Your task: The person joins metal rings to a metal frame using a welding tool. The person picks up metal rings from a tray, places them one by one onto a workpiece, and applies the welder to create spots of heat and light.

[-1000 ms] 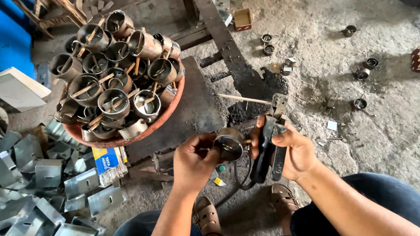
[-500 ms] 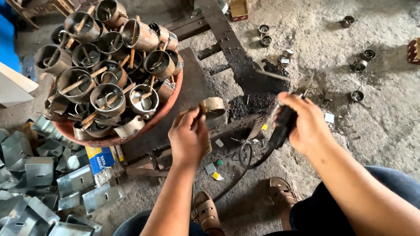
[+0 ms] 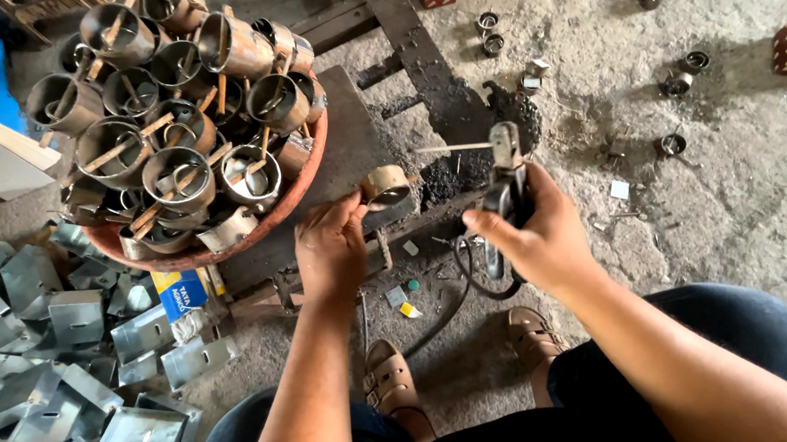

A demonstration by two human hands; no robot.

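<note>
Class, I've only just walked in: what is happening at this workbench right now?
A person sits over a dark metal plate on the ground. The left hand holds a short metal ring at the plate's edge. The right hand grips an electrode holder whose thin welding rod points left, above the ring. No arc shows. Behind sits a reddish basin heaped with similar metal cylinders; bent sheet-metal brackets lie on the left.

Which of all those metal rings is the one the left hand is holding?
The lone ring on the dark plate, pinched by the left hand. The other rings are piled in the red basin or scattered on the floor.
</note>
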